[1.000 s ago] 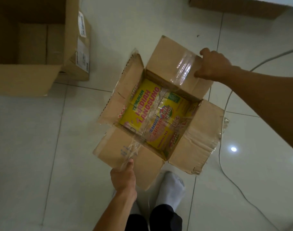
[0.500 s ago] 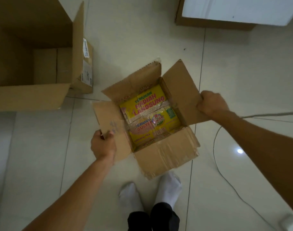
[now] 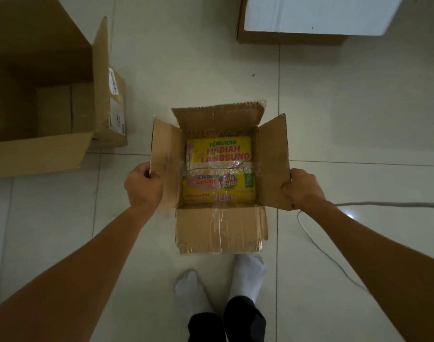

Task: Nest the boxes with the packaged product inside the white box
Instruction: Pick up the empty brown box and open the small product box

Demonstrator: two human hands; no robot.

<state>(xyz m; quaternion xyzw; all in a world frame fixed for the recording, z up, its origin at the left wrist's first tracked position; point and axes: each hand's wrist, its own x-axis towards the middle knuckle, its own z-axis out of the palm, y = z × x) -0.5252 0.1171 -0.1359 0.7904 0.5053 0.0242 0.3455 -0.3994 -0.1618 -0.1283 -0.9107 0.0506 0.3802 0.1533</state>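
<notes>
A small brown cardboard box with all flaps open is held above the tiled floor. A yellow packaged tea product lies inside it. My left hand grips the left flap and my right hand grips the right flap. A larger open brown box sits at the upper left. The white box stands at the top right, partly cut off by the frame.
A grey cable curves over the floor to the right of the small box. My two feet in white socks stand just below the box. A shipping label is on the large box's side.
The small box has turned square to me and moved closer to my body. My left hand shifted to the left flap's edge, and my right hand slid lower on the right flap.
</notes>
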